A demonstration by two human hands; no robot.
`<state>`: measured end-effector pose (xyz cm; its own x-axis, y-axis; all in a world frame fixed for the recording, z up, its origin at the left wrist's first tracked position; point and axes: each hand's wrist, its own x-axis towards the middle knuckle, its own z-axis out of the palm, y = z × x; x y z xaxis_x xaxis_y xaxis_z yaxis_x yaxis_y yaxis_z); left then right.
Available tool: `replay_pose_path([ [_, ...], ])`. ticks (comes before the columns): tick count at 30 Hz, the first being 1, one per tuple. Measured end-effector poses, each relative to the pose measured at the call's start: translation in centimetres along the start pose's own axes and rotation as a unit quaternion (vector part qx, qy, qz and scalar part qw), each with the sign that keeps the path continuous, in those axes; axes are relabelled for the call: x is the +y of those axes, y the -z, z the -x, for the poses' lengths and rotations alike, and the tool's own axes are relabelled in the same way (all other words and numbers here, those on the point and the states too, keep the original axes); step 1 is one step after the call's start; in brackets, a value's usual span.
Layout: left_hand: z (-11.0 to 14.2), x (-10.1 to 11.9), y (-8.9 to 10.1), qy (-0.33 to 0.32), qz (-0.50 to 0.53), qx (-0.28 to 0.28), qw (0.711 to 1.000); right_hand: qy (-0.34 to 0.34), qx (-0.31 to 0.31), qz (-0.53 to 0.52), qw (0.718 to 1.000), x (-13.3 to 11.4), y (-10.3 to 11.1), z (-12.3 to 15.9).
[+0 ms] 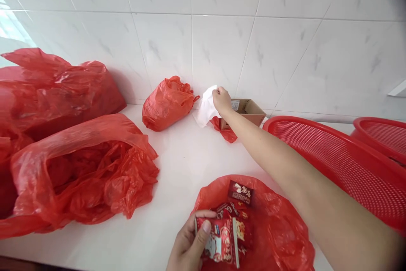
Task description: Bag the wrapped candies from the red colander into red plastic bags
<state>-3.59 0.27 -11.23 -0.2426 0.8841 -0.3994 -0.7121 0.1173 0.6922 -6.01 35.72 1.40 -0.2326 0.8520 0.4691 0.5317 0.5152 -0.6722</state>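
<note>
My right hand pinches a white tissue above the cardboard box; my left hand grips red snack packets over the tabletop.

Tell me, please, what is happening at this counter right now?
A person is working at a white counter against a tiled wall. The left hand holds a small red snack packet over an open red plastic bag with similar packets inside. The right hand is stretched out to the wall, gripping a white tissue beside a small cardboard box. More red bags lie on the left, and red mesh baskets sit on the right.
</note>
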Motion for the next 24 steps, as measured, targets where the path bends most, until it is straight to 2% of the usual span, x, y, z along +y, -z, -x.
replay_pose_path([
  [3,0.8,2.0,-0.6,-0.019,0.011,0.039,0.999,0.025,0.012,-0.054,0.998,-2.5,3.3,2.4],
  [5,1.0,3.2,-0.8,-0.060,0.032,0.045,0.997,0.076,0.005,-0.125,0.989,-4.4,5.9,6.1],
  [7,0.9,4.0,-0.9,-0.096,0.057,0.033,0.993,0.132,-0.043,-0.166,0.976,-6.0,8.4,11.5],
  [9,0.8,4.3,-1.2,-0.116,0.059,0.016,0.991,0.199,-0.140,-0.168,0.955,-6.8,10.3,17.4],
  [11,0.9,4.3,-1.7,-0.132,0.043,0.007,0.990,0.265,-0.232,-0.143,0.925,-6.5,11.1,22.5],
  [12,1.0,4.3,-2.1,-0.142,0.038,0.008,0.989,0.277,-0.239,-0.136,0.921,-5.9,11.2,24.3],
  [15,1.8,4.1,-3.6,-0.168,0.039,0.006,0.985,0.241,-0.204,-0.136,0.939,-3.8,10.6,27.0],
  [17,2.2,3.9,-4.4,-0.172,0.040,-0.003,0.984,0.209,-0.186,-0.153,0.948,-2.6,10.4,27.2],
  [19,2.4,3.8,-5.1,-0.161,0.020,-0.007,0.987,0.166,-0.200,-0.187,0.947,-1.9,10.6,27.0],
  [21,2.3,3.6,-5.6,-0.146,-0.013,-0.014,0.989,0.084,-0.227,-0.249,0.938,-1.4,10.9,26.9],
  [24,1.9,3.1,-6.4,-0.163,-0.048,-0.033,0.985,-0.023,-0.237,-0.361,0.901,-0.9,11.3,27.0],
])
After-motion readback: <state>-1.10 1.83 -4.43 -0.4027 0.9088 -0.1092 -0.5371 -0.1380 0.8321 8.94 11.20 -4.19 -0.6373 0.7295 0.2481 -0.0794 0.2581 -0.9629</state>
